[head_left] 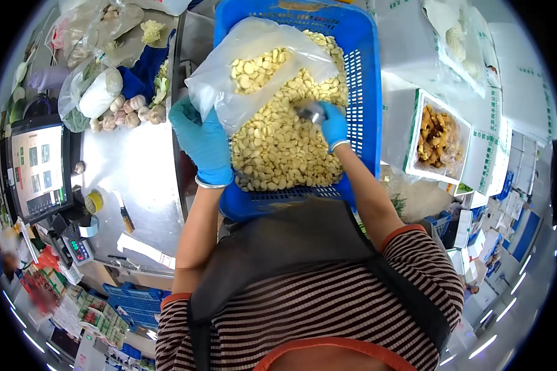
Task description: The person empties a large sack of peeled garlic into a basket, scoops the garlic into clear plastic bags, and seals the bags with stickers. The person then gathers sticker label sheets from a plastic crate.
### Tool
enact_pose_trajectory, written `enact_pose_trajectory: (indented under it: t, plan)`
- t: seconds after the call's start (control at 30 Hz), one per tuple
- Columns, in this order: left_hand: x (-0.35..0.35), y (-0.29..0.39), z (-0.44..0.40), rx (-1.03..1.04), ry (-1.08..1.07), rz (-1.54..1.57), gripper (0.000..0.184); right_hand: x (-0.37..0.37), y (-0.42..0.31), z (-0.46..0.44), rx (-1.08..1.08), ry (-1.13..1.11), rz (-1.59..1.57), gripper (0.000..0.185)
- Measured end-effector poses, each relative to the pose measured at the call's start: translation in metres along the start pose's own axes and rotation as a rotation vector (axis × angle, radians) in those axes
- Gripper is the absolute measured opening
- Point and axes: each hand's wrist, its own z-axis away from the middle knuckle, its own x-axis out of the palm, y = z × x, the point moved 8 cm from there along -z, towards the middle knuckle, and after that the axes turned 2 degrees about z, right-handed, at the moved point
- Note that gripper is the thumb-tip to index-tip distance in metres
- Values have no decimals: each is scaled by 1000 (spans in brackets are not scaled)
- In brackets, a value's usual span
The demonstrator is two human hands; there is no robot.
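A blue plastic crate (366, 93) in front of me holds a thick layer of peeled garlic cloves (278, 148). My left hand (203, 141), in a blue glove, is closed on the rim of a clear plastic bag (213, 77) over the crate's left side. Some cloves lie inside or show through that bag. In my gloved right hand (335, 125) is a shiny metal scoop (311, 112), held low among the cloves near the crate's right wall. Motion blurs the scoop, and its far end is partly hidden by cloves.
Left of the crate, a metal counter (148, 161) carries garlic bulbs (127, 112), a knife (124, 212), a roll of tape (94, 201) and a monitor (40, 168). To the right, a white foam box (416, 133) contains ginger (438, 137), beside wrapped white boxes (414, 37).
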Motion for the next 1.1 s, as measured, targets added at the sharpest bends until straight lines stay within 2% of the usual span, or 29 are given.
enact_pose_trajectory:
  t: [0.03, 0.07, 0.1, 0.13, 0.23, 0.27, 0.3, 0.37, 0.4, 0.43, 0.47, 0.57, 0.6, 0.63, 0.7, 0.73, 0.77, 0.83, 0.93, 1.03, 1.1]
  plan:
    - [-1, -8, -2, -1, -8, 54, 25, 31, 11, 15, 68, -190, 30, 46]
    - [-1, -14, -4, 3, -15, 108, 26, 57, 11, 21, 42, -339, -11, 45]
    - [7, -10, -2, 77, -137, 29, 28, 83, 15, 29, 17, -486, -54, 43]
    - [16, -5, 1, 156, -257, -47, 29, 97, 19, 24, -50, -511, -116, 41]
    - [38, -14, 3, -202, -470, 207, 37, 93, 16, 21, 346, -976, -272, 41]
    - [44, -28, 6, -449, -458, 439, 37, 109, 5, 17, -38, -1201, 270, 44]
    - [51, -38, 14, -705, -436, 672, 37, 110, 10, 27, -10, -1269, 183, 50]
    - [53, -39, 14, -647, -408, 572, 36, 84, -10, 48, 102, -1329, 0, 64]
    - [50, -45, 13, -629, -392, 504, 36, 102, 6, 40, -53, -1208, 31, 68]
    - [45, -52, 15, -616, -375, 435, 37, 97, -2, 35, -48, -1185, -135, 63]
    - [44, -54, 12, -510, -335, 406, 33, 80, -16, 27, -40, -1157, -299, 59]
    - [42, -67, 18, -510, -272, 333, 33, 2, -59, -2, 16, -1016, -796, 48]
    - [44, -61, 19, -477, -315, 181, 36, -31, -79, -18, -245, -882, -492, 46]
    - [50, -53, 22, -476, -350, 228, 36, -56, -100, -33, -489, -727, -183, 44]
    - [63, -39, 34, -475, -417, 313, 38, -61, -107, -78, -143, -520, -299, 42]
    - [64, -38, 30, -335, -345, 228, 39, -80, -141, -76, -75, -316, -364, 42]
    - [66, -33, 26, -309, -326, 217, 38, -98, -169, -70, -8, -112, -426, 42]
    - [66, -16, 17, -256, -286, 193, 38, -105, -219, -64, -555, 421, 124, 49]
    - [54, -18, 2, -345, -252, 213, 40, -137, -245, -16, -808, 447, -78, 54]
    - [41, -29, -2, -351, -225, 192, 42, -149, -180, 5, -564, 557, -385, 56]
    - [38, -37, 2, -364, -232, 191, 43, -118, -111, 12, -366, 572, -373, 48]
